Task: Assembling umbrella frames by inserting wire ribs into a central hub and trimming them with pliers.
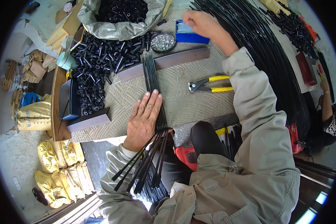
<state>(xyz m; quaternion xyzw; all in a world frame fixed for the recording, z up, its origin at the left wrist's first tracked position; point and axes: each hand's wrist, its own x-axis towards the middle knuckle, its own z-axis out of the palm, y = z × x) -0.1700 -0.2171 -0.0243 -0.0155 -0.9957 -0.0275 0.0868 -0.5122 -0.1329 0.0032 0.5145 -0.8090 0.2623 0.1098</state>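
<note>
Now the left hand (145,114) lies flat, open, on the thin black rods (150,74) left of the yellow-handled pliers (197,86); the right hand (203,24) curls at the far blue box (192,38), grip unclear.

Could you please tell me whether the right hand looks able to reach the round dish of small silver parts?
Probably yes: the right hand is at the blue box beside the open-topped dish, and nothing appears to cover the silver parts.
</note>
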